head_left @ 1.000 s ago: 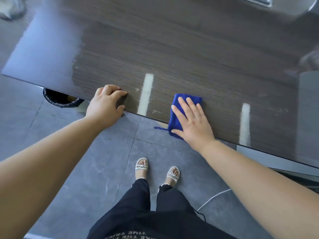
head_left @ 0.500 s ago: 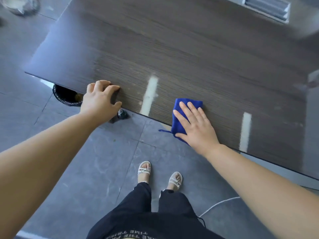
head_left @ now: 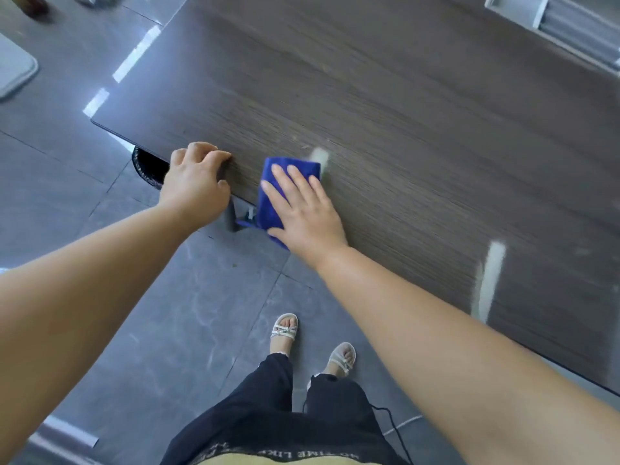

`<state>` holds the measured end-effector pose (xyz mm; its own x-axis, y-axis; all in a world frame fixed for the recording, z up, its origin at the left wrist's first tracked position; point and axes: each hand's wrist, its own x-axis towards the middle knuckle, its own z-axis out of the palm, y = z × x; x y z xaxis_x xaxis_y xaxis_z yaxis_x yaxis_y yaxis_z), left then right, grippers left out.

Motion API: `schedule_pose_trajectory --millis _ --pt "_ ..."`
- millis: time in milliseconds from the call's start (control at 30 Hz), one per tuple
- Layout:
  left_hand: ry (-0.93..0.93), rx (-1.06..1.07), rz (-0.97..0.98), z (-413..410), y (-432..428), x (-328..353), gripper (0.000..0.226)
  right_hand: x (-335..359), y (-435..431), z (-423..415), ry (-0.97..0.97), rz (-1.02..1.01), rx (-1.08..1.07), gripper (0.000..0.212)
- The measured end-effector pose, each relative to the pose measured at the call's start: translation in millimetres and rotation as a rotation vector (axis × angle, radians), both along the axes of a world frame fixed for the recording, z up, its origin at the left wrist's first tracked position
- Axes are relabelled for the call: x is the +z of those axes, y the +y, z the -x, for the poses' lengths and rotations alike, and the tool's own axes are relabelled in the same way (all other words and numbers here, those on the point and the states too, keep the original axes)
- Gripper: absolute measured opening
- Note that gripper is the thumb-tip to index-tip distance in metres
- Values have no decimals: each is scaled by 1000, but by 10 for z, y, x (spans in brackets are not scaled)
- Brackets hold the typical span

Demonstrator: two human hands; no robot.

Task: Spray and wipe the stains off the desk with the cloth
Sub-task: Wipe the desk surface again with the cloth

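Observation:
The dark wood-grain desk (head_left: 385, 105) fills the upper right, with its front edge running diagonally. A folded blue cloth (head_left: 280, 171) lies at that edge and partly hangs over it. My right hand (head_left: 302, 213) lies flat on the cloth with fingers spread, pressing it onto the desk. Just left of it, my left hand (head_left: 196, 182) has its fingers curled over the desk edge, a short gap from the cloth. Faint pale specks (head_left: 303, 147) show on the wood just beyond the cloth. No spray bottle can be made out.
A black bin (head_left: 146, 167) sits under the desk's left corner. A grey recessed tray (head_left: 553, 21) is set into the far right of the desk. Grey tiled floor (head_left: 151, 313) lies below, with my sandalled feet and a thin cable (head_left: 399, 424) near them. Pale glare streaks cross the desk.
My right hand has slid the cloth left along the front edge, closer to my left hand. The view has shifted, so the desk's left corner now shows.

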<state>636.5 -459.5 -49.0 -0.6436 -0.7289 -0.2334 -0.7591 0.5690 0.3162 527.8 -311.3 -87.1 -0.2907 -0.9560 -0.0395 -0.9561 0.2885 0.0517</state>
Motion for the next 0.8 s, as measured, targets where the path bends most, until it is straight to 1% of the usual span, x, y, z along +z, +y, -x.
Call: schedule_pose_trajectory --millis 67,167,267,333,433,500,600,800 --pt "-28 -30 -9 -34 -24 -11 53 -79 334 121 16 115 -7 82" --pt "-22 -61 -10 -67 -61 -2 57 -115 596 180 27 89 -38 83" --pt "-1 -61 -34 -112 -120 15 60 -114 316 47 3 10 -135 85" --pt "37 -39 -49 -118 -148 13 62 -38 -29 -74 3 -15 -154 85" --pt "94 20 -69 -127 -171 5 60 58 -577 -278 -78 -132 -86 79" --pt "139 72 -101 -127 -175 4 58 105 -837 -385 -99 -164 -78 76" --pt "198 123 -130 -126 -165 -11 55 75 -945 -424 -91 -131 -71 73" --pt "217 78 -122 -98 -10 -52 53 25 -766 -343 -78 -97 -33 70"
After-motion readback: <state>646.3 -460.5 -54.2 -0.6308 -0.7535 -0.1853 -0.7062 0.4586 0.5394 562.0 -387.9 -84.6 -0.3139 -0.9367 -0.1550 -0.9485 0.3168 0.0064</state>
